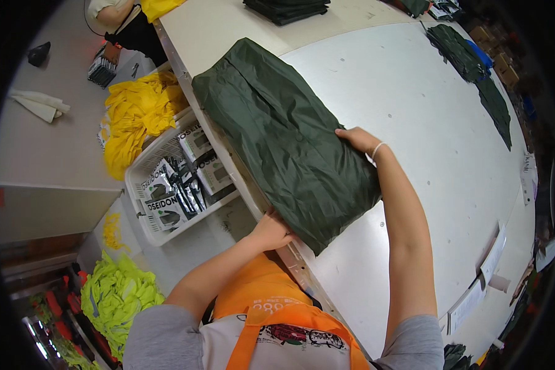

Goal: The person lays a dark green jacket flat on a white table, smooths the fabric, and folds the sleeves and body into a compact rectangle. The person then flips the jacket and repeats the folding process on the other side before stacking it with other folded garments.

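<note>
A dark green garment (290,135) of thin, shiny fabric lies folded into a long rectangle along the table's left edge. My right hand (357,140) grips its right side, a digit resting on top and the other fingers mostly hidden. Low on the opposite side, my left hand (271,232) holds the near left edge, its fingertips tucked out of sight under the cloth. Creases run along the fabric, and its near corner hangs close to the table edge.
Left of the white table (407,203) stands a white plastic basket (188,229) of packaged goods, beside yellow cloth (139,105). Neon-yellow garments (114,293) are heaped lower left. Dark folded stacks (287,9) sit at the far end; a person (126,24) is at upper left.
</note>
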Action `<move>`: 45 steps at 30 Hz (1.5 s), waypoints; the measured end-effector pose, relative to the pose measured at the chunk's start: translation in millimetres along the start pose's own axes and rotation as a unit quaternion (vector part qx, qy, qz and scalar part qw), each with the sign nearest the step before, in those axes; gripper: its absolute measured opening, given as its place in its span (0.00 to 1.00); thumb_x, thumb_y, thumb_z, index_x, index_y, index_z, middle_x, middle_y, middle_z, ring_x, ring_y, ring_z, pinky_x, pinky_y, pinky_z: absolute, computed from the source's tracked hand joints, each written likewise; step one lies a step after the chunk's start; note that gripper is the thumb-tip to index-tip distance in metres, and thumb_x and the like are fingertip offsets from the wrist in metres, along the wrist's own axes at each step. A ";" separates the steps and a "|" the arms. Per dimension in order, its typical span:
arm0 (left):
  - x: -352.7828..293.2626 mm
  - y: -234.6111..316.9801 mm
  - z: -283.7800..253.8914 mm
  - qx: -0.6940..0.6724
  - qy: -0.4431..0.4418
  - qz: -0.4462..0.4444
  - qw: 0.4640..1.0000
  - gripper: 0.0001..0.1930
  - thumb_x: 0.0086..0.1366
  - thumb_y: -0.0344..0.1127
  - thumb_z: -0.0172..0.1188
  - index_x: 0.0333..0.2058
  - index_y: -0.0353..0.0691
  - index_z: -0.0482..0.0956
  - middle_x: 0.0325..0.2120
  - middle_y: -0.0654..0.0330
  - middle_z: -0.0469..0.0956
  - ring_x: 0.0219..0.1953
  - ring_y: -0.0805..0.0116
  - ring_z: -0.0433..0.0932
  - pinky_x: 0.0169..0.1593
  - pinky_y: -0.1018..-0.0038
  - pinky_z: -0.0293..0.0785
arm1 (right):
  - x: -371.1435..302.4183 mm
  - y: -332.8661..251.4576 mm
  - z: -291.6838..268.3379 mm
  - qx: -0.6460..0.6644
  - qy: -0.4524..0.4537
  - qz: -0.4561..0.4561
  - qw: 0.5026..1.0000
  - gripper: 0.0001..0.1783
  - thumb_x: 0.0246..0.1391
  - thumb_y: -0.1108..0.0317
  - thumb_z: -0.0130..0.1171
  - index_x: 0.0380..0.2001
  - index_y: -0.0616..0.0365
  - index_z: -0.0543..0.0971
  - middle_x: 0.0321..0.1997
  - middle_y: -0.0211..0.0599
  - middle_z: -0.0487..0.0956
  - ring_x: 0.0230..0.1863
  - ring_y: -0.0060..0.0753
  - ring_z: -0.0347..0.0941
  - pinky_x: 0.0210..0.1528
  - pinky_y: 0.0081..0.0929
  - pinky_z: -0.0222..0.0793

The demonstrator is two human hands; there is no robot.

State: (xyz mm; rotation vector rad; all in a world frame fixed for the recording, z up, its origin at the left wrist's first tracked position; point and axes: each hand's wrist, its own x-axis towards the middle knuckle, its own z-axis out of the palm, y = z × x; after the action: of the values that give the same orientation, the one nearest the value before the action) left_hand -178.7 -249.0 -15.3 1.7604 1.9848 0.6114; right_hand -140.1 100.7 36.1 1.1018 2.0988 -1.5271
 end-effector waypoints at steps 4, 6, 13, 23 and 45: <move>5.3 -2.3 -2.8 -0.007 0.050 -0.005 0.999 0.14 0.53 0.40 0.56 0.34 0.36 0.79 0.38 0.47 0.75 0.47 0.48 0.69 0.55 0.55 0.60 | 2.7 4.9 -8.6 0.133 -0.034 -0.004 0.990 0.29 0.52 0.47 0.56 0.37 0.69 0.79 0.39 0.48 0.80 0.39 0.41 0.77 0.46 0.33 0.70; 6.5 -3.6 -14.6 -0.028 0.146 -0.034 0.988 0.10 0.53 0.35 0.56 0.30 0.36 0.79 0.36 0.49 0.76 0.43 0.49 0.71 0.50 0.57 0.63 | 12.0 23.5 -6.8 -0.135 0.110 -0.032 0.984 0.31 0.51 0.46 0.58 0.42 0.67 0.77 0.41 0.50 0.79 0.41 0.44 0.76 0.46 0.35 0.70; 66.9 10.9 -105.5 0.014 0.273 0.057 0.960 0.18 0.57 0.37 0.57 0.47 0.40 0.73 0.50 0.54 0.72 0.55 0.50 0.66 0.58 0.56 0.57 | -98.9 4.7 72.4 -0.358 0.403 -0.214 0.814 0.33 0.56 0.49 0.51 0.60 0.55 0.64 0.63 0.46 0.63 0.64 0.53 0.55 0.64 0.50 0.49; 188.7 -58.7 -29.6 0.138 0.100 -0.024 0.985 0.37 0.59 0.69 0.43 0.64 0.59 0.57 0.67 0.62 0.46 0.68 0.46 0.39 0.63 0.37 0.33 | -72.5 83.5 117.6 -0.361 0.389 -0.114 0.840 0.36 0.58 0.46 0.45 0.66 0.49 0.56 0.72 0.41 0.48 0.71 0.54 0.40 0.68 0.53 0.35; 180.1 -323.9 -213.4 -0.421 0.344 -0.288 0.788 0.32 0.63 0.41 0.59 0.59 0.29 0.58 0.49 0.52 0.72 0.51 0.64 0.70 0.54 0.73 0.65 | 130.7 -197.5 102.4 0.097 0.082 -0.224 0.966 0.24 0.46 0.61 0.68 0.40 0.66 0.72 0.36 0.43 0.79 0.36 0.31 0.76 0.42 0.23 0.70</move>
State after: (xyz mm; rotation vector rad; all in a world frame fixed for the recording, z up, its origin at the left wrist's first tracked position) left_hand -584.2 -114.3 -31.0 0.3543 1.9702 1.7208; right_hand -389.1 33.4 43.5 0.8769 2.4788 -1.9381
